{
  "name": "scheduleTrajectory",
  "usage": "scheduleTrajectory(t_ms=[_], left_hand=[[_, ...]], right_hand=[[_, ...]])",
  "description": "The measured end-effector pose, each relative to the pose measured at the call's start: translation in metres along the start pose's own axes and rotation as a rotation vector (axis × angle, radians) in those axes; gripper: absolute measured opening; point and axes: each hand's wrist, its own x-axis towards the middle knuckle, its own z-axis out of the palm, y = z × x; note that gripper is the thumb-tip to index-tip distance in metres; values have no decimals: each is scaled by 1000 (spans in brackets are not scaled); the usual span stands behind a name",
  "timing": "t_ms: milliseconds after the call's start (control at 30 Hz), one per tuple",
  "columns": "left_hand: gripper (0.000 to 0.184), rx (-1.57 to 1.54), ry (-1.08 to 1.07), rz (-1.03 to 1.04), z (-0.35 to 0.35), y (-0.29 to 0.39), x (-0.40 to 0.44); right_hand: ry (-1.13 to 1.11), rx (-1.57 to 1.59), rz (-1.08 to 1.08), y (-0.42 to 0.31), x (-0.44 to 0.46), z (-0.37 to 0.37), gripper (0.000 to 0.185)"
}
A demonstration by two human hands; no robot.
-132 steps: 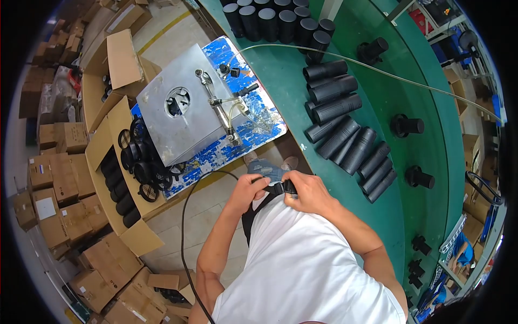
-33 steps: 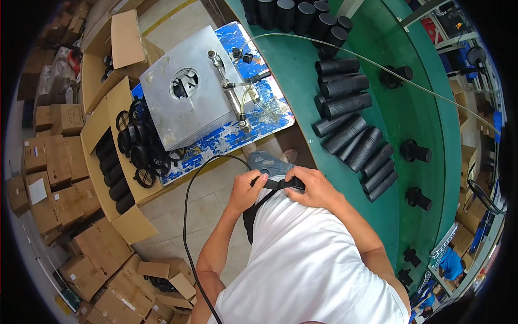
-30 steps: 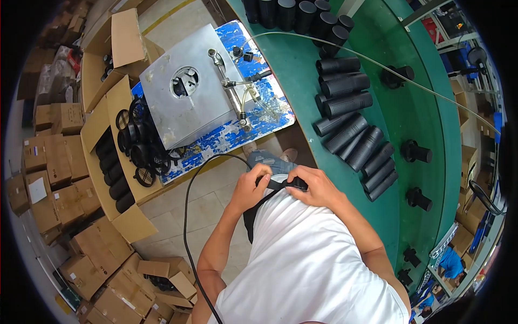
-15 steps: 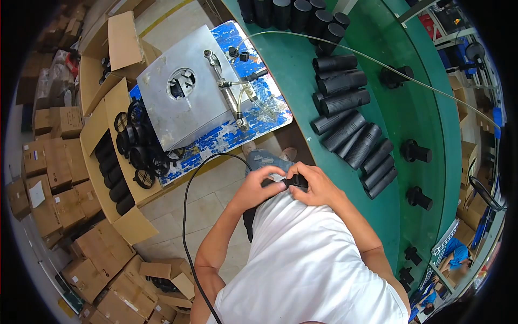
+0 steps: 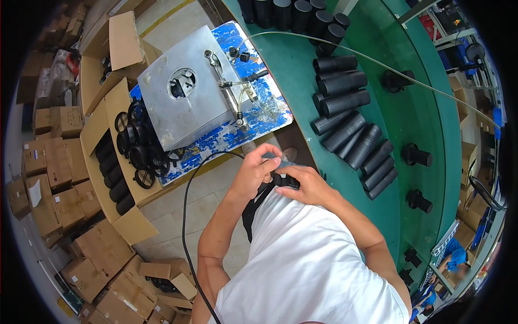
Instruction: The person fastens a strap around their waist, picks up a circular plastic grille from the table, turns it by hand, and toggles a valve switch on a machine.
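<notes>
The left hand [image 5: 252, 174] is raised in front of the waist, its fingers curled and its thumb brought near the fingertips; whether anything is pinched between them I cannot tell. The right hand [image 5: 306, 184] is closed on a black belt piece [image 5: 286, 181], fingers above it and thumb below. That piece lies at the waist, just above the hem of the white shirt [image 5: 307, 248], partly covered by the right hand. The left hand is just beside it on the left and a little farther from the body; whether the two touch cannot be told. A dark strap [image 5: 260, 195] runs from near the belt piece down the left side of the shirt.

Both hands and the belt piece are off the tables. The right hand is just beside the left edge of the green table [image 5: 288, 70], and the belt piece is near that edge as well. The closest corner of the blue-and-white table [image 5: 208, 144] is its near right one, beyond the hands. A metal box [image 5: 162, 116] with a round opening stands on that table. Black cylinders [image 5: 361, 147] lie in a curved row on the green table, well inside its left edge; more stand upright toward its far end.
</notes>
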Motion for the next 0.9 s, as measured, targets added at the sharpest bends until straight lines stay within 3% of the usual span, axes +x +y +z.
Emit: scheduleTrajectory(t_ms=[333, 900], left_hand=[[12, 314, -128, 120, 36, 12, 26], [12, 42, 234, 147, -17, -18, -5]], right_hand=[[149, 21, 38, -1, -2, -2, 36], [166, -113, 28, -5, 4, -6, 34]])
